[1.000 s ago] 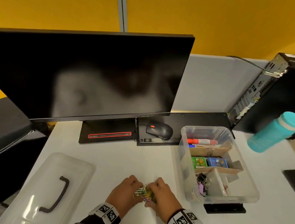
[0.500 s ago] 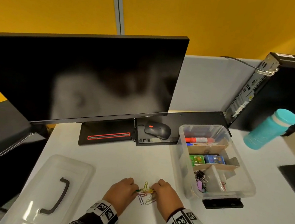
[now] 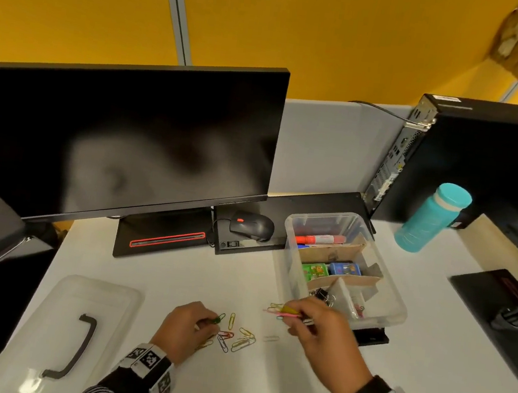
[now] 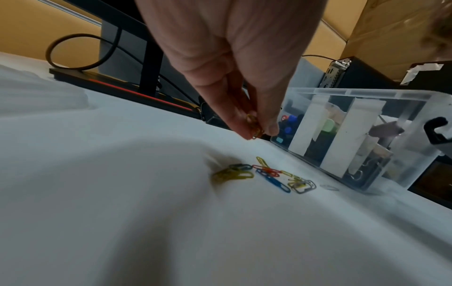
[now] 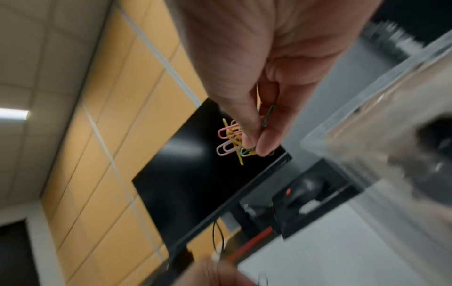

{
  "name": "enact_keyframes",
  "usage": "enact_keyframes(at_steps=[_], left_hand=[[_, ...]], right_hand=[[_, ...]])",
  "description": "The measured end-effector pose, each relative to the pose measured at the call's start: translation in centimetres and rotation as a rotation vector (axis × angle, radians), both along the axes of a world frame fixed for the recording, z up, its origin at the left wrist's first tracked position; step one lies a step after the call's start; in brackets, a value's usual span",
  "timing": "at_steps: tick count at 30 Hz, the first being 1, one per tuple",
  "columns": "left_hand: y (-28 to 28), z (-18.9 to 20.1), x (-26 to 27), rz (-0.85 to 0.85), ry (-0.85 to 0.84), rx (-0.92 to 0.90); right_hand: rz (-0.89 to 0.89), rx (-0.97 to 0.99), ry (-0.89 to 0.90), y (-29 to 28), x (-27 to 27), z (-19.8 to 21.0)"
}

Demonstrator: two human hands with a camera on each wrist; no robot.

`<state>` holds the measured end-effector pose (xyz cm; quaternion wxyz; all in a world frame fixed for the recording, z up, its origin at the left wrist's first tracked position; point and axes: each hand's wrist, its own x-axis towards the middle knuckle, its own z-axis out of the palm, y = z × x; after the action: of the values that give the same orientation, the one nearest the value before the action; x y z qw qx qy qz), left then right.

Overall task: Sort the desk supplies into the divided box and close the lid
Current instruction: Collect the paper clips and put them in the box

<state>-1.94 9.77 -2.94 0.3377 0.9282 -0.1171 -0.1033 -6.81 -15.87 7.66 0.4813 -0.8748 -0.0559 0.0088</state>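
Nowhere legible writing; right hand (image 3: 328, 340) pinches paper clips (image 3: 283, 310).

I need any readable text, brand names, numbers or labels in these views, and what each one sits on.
No text can be read in any view.
Red marker in the divided box: printing on the white barrel, too small.
Green and blue small boxes: printed patterns, blurred.
Computer tower: white label on top, blurred.
Wristbands: square black-and-white marker codes, no letters.
Mouse, monitor, teal bottle: no lettering visible.
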Motion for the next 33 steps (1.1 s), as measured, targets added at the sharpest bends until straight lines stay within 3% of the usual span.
enact_keyframes(at_steps=[3, 8, 10, 12, 14, 16, 20, 24, 26, 29, 33], left_hand=[[-0.3, -0.1, -0.4, 0.033, 0.003, -0.014], [-0.9, -0.2, -1.2, 0.064, 0.038, -0.022], [-1.2, 0.0, -1.5, 0.068, 0.056, -0.011], [-1.6, 0.0, -1.7, 0.076, 0.068, 0.005], [-1.8, 0.0, -1.9, 0.094, 0.080, 0.021], [-2.1, 0.2, -2.1, 0.117, 0.085, 0.021], [-2.5, 0.6, -2.5, 0.163, 0.048, -0.020], [-3.0, 2.5, -2.7, 0.165, 0.004, -0.016], [-3.6, 4.5, -2.4, 0.151, -0.074, -0.001], [-6.2, 8.7, -1.2, 0.047, -0.217, 0.061], [-14.0, 13.9, 0.2, -0.203, -0.245, 0.120]], right_hand=[[-0.164, 0.080, -0.006, -4.3, -0.4, 2.1], [-0.344, -0.079, -0.037, -11.7, 0.6, 2.4], [-0.308, -0.334, -0.088, -13.3, 1.9, 1.7], [-0.160, -0.624, -0.066, -13.4, 3.4, 0.8], [-0.029, -0.794, 0.110, -12.6, 4.8, -0.4], [0.027, -0.831, 0.261, -12.2, 6.1, -1.2], [0.087, -0.829, 0.305, -13.0, 6.9, -1.1], [-0.107, -0.482, -0.100, -15.0, 4.5, -0.6], [-0.237, -0.429, -0.232, -16.1, 3.6, -1.4], [-0.252, -0.447, -0.169, -16.8, 2.8, -4.1], [-0.200, -0.348, -0.097, -16.8, 2.3, -5.9]])
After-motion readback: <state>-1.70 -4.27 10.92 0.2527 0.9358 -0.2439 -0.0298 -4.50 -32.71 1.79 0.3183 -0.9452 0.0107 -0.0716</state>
